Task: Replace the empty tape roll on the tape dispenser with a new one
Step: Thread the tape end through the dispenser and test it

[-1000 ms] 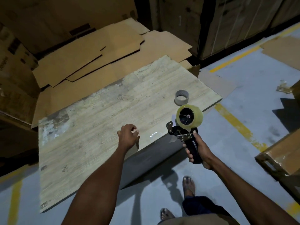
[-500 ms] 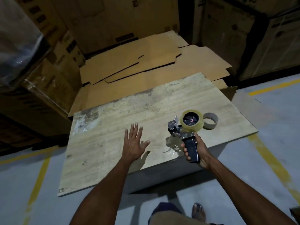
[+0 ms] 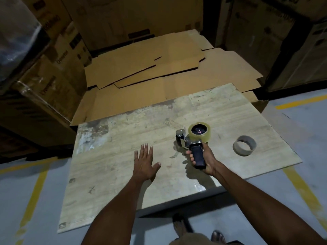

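My right hand (image 3: 205, 160) grips the black handle of the tape dispenser (image 3: 190, 144), which rests low over the worn tabletop (image 3: 123, 156). A full roll of clear yellowish tape (image 3: 199, 133) sits on the dispenser's hub, and a loose strip of tape hangs from its front end onto the table. The empty grey cardboard core (image 3: 244, 145) lies on the table to the right of the dispenser. My left hand (image 3: 144, 162) is flat on the table with fingers spread, left of the dispenser, holding nothing.
Flattened cardboard sheets (image 3: 159, 68) are stacked behind the table. Tall cardboard boxes (image 3: 53, 68) stand at the left and back. The grey floor has yellow lines (image 3: 300, 188), and my sandalled feet (image 3: 180, 225) are by the table's near edge.
My right hand has brought the dispenser from beyond the table's edge in over the tabletop and lowered it. My left hand has opened from a loose fist and laid flat on the table.
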The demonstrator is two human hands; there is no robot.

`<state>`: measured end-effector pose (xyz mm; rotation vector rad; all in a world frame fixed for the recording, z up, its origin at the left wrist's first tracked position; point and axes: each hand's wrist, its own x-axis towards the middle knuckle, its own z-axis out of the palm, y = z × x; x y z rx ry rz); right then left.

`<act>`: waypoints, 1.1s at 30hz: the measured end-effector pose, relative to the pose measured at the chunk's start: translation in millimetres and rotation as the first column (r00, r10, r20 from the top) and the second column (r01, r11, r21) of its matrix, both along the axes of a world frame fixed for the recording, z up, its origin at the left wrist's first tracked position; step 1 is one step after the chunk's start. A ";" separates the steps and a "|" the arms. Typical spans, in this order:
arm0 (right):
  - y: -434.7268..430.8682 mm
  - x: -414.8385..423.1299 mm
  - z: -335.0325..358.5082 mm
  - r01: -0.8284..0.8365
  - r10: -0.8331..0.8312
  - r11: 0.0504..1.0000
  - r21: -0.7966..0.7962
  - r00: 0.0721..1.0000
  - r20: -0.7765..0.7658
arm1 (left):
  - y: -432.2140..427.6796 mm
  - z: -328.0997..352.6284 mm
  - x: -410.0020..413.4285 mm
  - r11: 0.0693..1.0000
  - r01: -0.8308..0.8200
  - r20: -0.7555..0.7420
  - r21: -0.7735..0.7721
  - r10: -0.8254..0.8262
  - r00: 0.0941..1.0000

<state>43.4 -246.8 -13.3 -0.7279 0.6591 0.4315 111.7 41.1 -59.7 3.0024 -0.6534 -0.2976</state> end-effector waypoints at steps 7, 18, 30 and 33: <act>33.0 65.3 -12.3 0.041 -0.041 0.999 0.008 0.998 0.041 | 20.9 -14.8 42.4 1.000 0.026 -0.072 -0.008 -0.027 0.997; 29.1 67.6 -45.0 -0.055 0.056 0.995 -0.082 0.998 0.012 | 11.9 -20.1 61.3 0.998 0.030 -0.165 0.054 -0.020 0.986; 12.0 59.6 -55.8 -0.082 0.009 0.875 -0.477 0.988 -0.154 | -3.0 -1.3 64.6 0.985 0.070 -0.144 0.158 -0.047 0.988; 10.2 47.5 -42.2 -0.213 0.115 0.500 -0.839 0.977 -0.179 | -8.4 3.0 43.3 0.984 0.012 -0.113 0.177 0.008 0.994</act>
